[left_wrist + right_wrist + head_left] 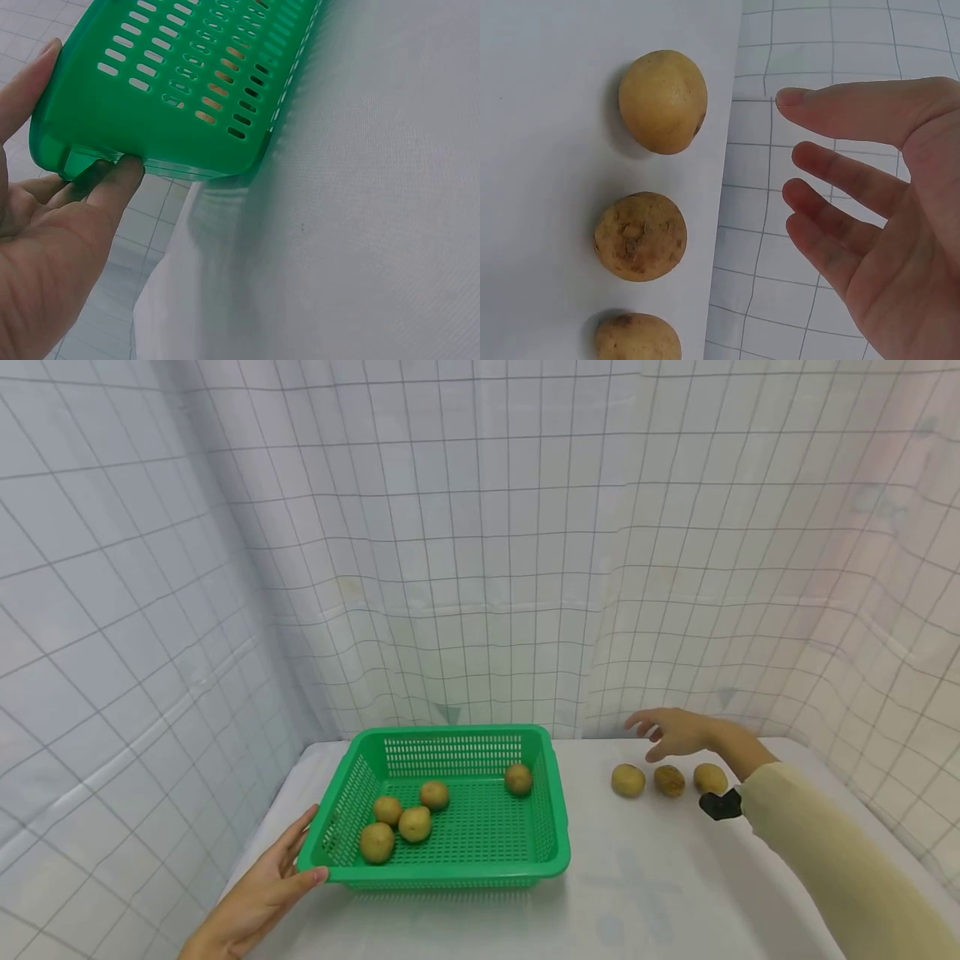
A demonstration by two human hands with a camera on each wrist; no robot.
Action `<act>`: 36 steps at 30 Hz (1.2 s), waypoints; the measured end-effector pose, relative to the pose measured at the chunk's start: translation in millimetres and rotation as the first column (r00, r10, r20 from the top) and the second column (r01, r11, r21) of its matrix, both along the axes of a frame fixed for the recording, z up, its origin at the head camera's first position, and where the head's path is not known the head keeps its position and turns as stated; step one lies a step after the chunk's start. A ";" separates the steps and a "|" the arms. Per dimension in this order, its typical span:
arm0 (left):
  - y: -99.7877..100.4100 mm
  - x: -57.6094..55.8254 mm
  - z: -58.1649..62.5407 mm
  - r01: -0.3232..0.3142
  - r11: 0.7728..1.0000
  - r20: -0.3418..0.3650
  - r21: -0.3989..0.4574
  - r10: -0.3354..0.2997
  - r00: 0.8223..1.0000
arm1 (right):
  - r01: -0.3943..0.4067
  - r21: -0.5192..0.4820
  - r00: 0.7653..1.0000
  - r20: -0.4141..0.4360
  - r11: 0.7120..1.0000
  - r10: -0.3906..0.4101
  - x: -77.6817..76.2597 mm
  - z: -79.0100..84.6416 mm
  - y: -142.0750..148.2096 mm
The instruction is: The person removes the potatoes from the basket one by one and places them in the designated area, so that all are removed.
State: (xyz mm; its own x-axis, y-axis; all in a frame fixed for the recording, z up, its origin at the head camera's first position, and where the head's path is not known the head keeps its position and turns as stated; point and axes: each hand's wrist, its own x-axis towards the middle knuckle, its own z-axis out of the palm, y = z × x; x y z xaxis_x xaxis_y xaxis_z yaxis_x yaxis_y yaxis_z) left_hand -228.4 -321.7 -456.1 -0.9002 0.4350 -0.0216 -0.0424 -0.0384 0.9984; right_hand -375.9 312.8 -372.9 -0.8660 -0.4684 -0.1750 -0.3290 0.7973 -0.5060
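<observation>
A green plastic basket (442,881) with slotted walls stands on the table and holds several potatoes (415,824). My left hand (258,893) grips its near left corner, the thumb on the rim and the fingers against the outer side, as the left wrist view shows of the basket wall (112,120). To the right, three potatoes lie in a row: a pale one (627,780), a rough brown one (669,781) and another yellowish one (710,778). Above them my right hand (678,732) hovers with nothing in it, thumb and fingers (847,176) spread apart.
White gridded sheets (480,568) hang behind the table and along both sides. A white cloth (622,893) covers the table, whose back edge runs just beyond the potato row. A small black object (722,805) shows at my right sleeve cuff.
</observation>
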 end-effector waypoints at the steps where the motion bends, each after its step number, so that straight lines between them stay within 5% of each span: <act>1: 0.0 0.0 0.0 -0.001 1.000 0.001 -0.001 0.001 1.000 | -0.006 -0.007 1.000 0.000 1.000 0.006 -0.3 -0.4 -1.8; 23: 0.5 2.6 -3.2 -0.003 1.000 -0.013 0.016 0.003 1.000 | -0.029 -0.085 0.999 0.031 0.996 0.032 -1.9 -5.5 -34.1; 36: 1.3 3.0 -1.8 -0.019 1.000 -0.001 0.007 0.019 1.000 | -0.120 -0.079 0.992 0.021 0.990 0.122 -8.1 4.0 -63.9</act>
State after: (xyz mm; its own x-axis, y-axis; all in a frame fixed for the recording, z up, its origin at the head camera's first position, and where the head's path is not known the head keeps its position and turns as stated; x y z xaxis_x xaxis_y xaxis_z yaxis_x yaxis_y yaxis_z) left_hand -225.4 -320.5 -457.9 -0.9084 0.4176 -0.0171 -0.0401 -0.0463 0.9981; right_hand -384.0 248.9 -368.9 -0.7979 -0.5823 -0.1557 -0.4066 0.7106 -0.5742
